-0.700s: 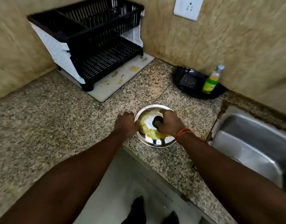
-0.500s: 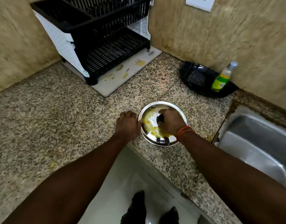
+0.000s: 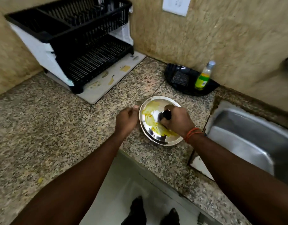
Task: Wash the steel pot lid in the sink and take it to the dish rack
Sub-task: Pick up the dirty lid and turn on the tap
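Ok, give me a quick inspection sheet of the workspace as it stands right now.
Surface: speckled granite counter, crumbs at left.
Job's things: steel lid on the counter, yellow residue on it; sink to its right; dish rack at back left, on a mat.
Clutter: black tray with scrubber and soap bottle.
Grippers: right hand grips the lid's black knob; left hand beside the lid's rim, loosely curled.
Cables: nothing seen.
Surroundings: wall socket.

Dim, soft light; motion blur, edges warped
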